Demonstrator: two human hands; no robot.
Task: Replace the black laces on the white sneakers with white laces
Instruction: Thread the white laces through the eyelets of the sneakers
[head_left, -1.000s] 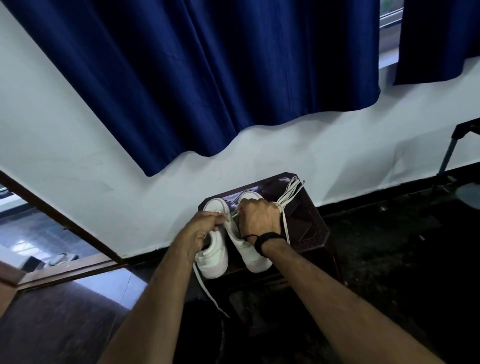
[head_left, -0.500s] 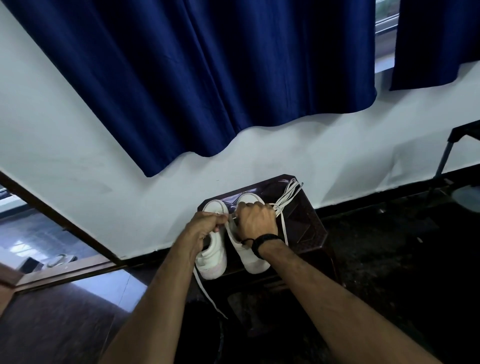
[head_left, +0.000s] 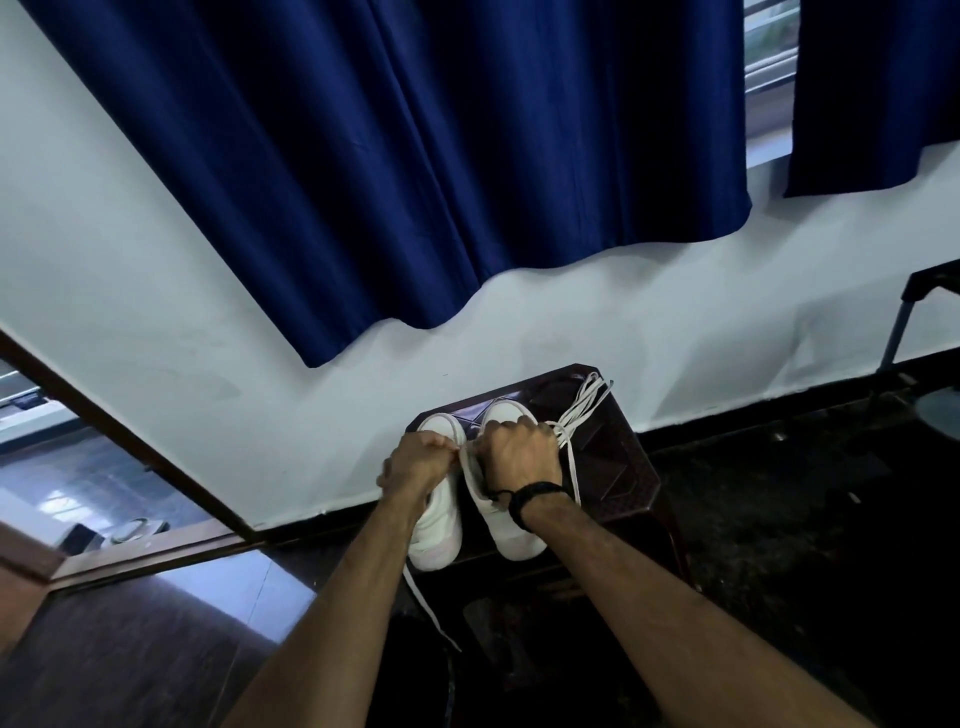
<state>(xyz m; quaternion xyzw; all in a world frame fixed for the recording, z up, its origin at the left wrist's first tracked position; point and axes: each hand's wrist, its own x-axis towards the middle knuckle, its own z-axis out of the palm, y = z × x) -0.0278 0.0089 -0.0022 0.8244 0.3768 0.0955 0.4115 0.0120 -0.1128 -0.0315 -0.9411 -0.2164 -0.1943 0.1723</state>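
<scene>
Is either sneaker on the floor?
No, both sneakers sit side by side on the dark stool by the wall.

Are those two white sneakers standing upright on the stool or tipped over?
Upright. Both white sneakers rest soles-down, side by side on the dark stool, openings facing up, toes toward the wall.

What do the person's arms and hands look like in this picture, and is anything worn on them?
Both forearms are bare, with no sleeves in view. The right hand has a black band around the wrist, with a thin dark cord looped beside it. The left hand and its wrist carry nothing visible: no glove, ring or watch can be made out.
</scene>
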